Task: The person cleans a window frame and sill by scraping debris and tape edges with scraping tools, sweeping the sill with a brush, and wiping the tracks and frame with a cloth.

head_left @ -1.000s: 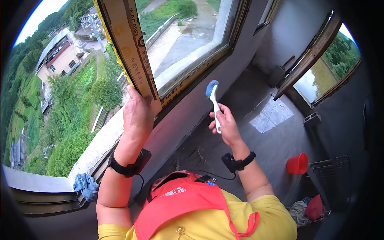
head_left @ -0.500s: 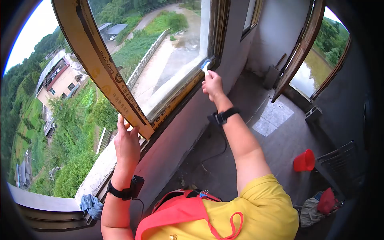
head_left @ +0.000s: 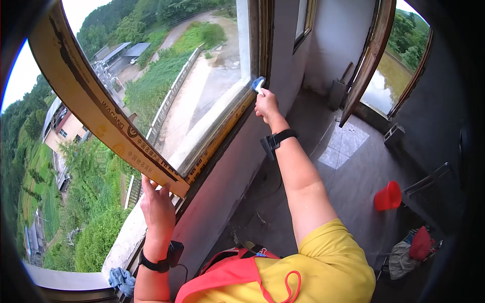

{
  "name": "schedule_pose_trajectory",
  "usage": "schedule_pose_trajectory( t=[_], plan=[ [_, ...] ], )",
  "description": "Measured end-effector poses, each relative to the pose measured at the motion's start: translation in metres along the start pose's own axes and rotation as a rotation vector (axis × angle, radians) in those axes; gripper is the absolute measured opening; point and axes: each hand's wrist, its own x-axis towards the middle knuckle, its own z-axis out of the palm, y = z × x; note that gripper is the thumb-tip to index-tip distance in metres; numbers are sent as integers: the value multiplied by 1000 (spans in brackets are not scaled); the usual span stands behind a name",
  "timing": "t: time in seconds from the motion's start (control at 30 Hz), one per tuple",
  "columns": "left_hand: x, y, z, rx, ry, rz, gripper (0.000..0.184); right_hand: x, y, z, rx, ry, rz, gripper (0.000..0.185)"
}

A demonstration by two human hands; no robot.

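Observation:
My right hand (head_left: 267, 105) is closed around the white handle of a small brush (head_left: 258, 85) with blue bristles. The bristles meet the far lower corner of the window frame (head_left: 113, 126), beside the dark upright. This frame carries yellow printed film along its edges. My left hand (head_left: 157, 206) grips the near lower corner of the same frame, its fingertips partly hidden against the edge. A crumpled blue cloth (head_left: 121, 279) lies on the window ledge near my left forearm.
Outside the opening are greenery and buildings. A red bucket (head_left: 388, 196) stands on the floor to the right, beside a dark chair (head_left: 427, 189). A bag with red cloth (head_left: 420, 245) lies nearby. An open wooden door (head_left: 371, 60) and a hollow block (head_left: 395, 134) are further back.
My view has shifted, so the frame's near corner and my left hand appear lower. The brush has moved slightly nearer the dark upright. Both hands keep their hold.

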Motion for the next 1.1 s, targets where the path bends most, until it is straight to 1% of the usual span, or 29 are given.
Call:
schedule_pose_trajectory(
  t=[0.03,0.07,0.1,0.13,0.17,0.2,0.23,0.3,0.33,0.37,0.4,0.43,0.5,0.57,0.6,0.63,0.67,0.7,0.77,0.83,0.87,0.9,0.93,0.97,1.03,1.07,1.1],
  plan=[
    [0,0,0,11,5,19,55,-20,-6,8,-101,28,-79,44],
    [-1,-1,0,22,11,37,55,-39,23,22,-393,183,-535,44],
    [-1,-3,1,34,16,49,55,-87,14,23,-269,25,-455,46],
    [-1,-3,1,35,7,33,55,-130,22,26,-202,-54,-496,50],
    [0,-3,2,41,11,33,55,-163,35,28,-196,-101,-642,53],
    [0,-3,3,44,15,32,55,-184,48,29,-155,-140,-777,53],
    [-2,-3,3,50,15,28,55,-191,56,29,-210,-166,-811,53],
    [-2,-4,3,33,7,27,55,-164,59,31,-211,-49,-819,51],
    [-2,-3,2,26,3,27,55,-135,64,32,-261,2,-649,49],
    [-1,-3,2,29,32,50,46,-103,57,28,-278,97,-610,49],
    [0,-2,4,31,60,70,37,-74,50,26,-293,150,-501,44],
    [-1,-1,5,34,85,85,28,-50,45,25,-257,234,-492,41],
    [-1,-1,4,48,102,86,28,-26,26,21,-257,219,-344,40],
    [-2,0,4,42,104,74,29,-49,16,26,-281,170,-369,41],
    [-1,-2,4,51,97,87,30,-84,10,23,-300,84,-368,42],
    [2,-4,7,56,117,94,30,-113,29,27,-223,40,-557,43],
    [3,-6,10,62,134,92,30,-160,30,25,-195,-81,-531,45],
    [0,-8,11,75,145,78,31,-209,24,20,-157,-255,-473,47],
    [0,1,5,64,83,22,30,-279,39,24,-94,-433,-687,47],
    [0,-2,3,13,77,41,33,-283,31,13,-176,-520,-614,45],
    [0,-5,1,7,28,-3,46,-277,25,6,-216,-561,-583,44],
    [0,-8,-1,0,-18,-45,59,-265,19,-2,-244,-466,-596,44],
    [0,-16,1,3,-16,-22,60,-247,12,-10,-237,-369,-553,44],
    [-1,-9,-2,-18,12,8,38,-239,9,-13,-233,-274,-504,44],
    [-1,-3,-6,-50,-23,-14,44,-249,20,0,-258,-405,-657,45],
    [-3,-6,-7,-56,-9,23,45,-257,25,6,-269,-466,-733,45],
    [-4,-10,-7,-62,5,61,46,-274,27,7,-334,-557,-764,46]
  ],
)
